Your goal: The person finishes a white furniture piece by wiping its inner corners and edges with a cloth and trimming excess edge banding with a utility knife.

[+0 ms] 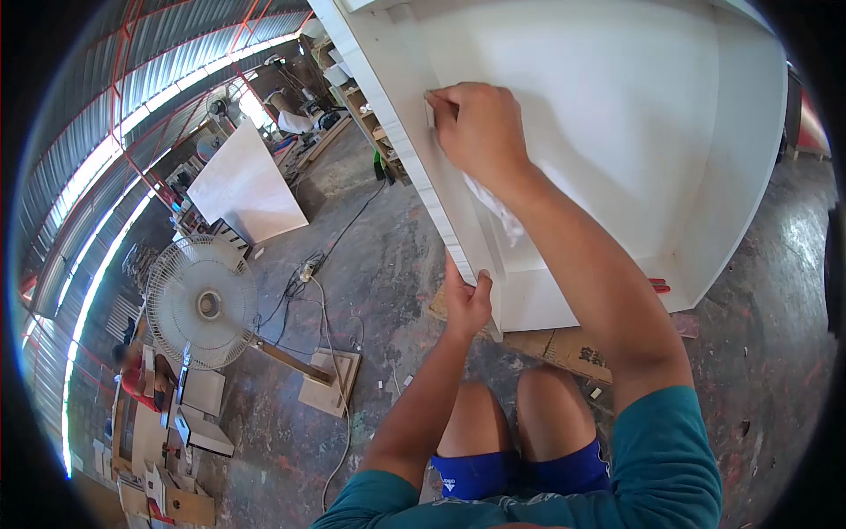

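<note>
Left hand (467,300) is clasped round the edge (430,201) of a white, open-fronted, boxy cabinet (608,106) before the knees (548,392), seemingly for bracing; crumpled white cloth (495,208) is held in the right hand (480,128); its fingertips (432,94) are pinched at the side panel (412,70), on what cannot be told

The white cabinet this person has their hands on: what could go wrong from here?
The left hand grips the edge of the white cabinet, which might pinch or scrape fingers. The red object inside could get knocked. The cord lies loose on the floor, a possible trip hazard.
</note>
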`<state>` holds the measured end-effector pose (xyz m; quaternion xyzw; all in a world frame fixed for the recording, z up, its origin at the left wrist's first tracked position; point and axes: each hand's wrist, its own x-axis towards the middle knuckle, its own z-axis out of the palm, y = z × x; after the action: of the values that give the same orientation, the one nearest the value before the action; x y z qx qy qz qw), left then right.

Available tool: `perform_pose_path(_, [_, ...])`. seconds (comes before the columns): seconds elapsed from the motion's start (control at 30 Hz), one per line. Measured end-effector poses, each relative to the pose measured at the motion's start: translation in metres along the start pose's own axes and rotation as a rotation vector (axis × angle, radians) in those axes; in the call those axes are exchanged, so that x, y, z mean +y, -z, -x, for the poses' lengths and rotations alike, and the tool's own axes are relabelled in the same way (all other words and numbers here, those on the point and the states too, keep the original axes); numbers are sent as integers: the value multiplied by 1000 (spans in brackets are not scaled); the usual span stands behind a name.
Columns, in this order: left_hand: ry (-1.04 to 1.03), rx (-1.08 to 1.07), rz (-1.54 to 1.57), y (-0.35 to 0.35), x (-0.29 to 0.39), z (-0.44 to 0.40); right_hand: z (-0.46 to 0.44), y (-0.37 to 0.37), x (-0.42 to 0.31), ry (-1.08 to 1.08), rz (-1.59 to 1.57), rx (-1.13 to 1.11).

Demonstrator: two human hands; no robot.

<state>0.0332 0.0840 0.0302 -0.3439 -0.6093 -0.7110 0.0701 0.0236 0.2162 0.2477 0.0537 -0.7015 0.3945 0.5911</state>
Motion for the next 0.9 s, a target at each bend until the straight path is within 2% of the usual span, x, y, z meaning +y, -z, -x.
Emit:
perform_pose_path(0.1, [-32,-17,4,0,-8,1,-45,-1,-12,144,54,61])
perform_pose_path(0.2, [-41,-27,1,0,-11,4,-90,-1,-33,164,-30,199])
perform_pose_path(0.3, [-38,-7,-3,0,-8,8,-76,11,-51,11,-162,68])
perform_pose_path(0.4, [-72,5,-11,1,-10,12,-56,14,-65,129,-355,164])
perform_pose_path(0.5, [-94,-7,-13,5,-16,19,-38,17,-72,253,-380,234])
perform_pose_path(0.7, [8,16,23,2,-9,19,-57,6,-58,203,-376,257])
perform_pose_path(0.8, [-48,-3,-2,3,-14,15,-51,14,-66,325,-219,305])
perform_pose_path(0.9, [-37,5,-9,1,-15,14,-33,24,-79,351,-355,276])
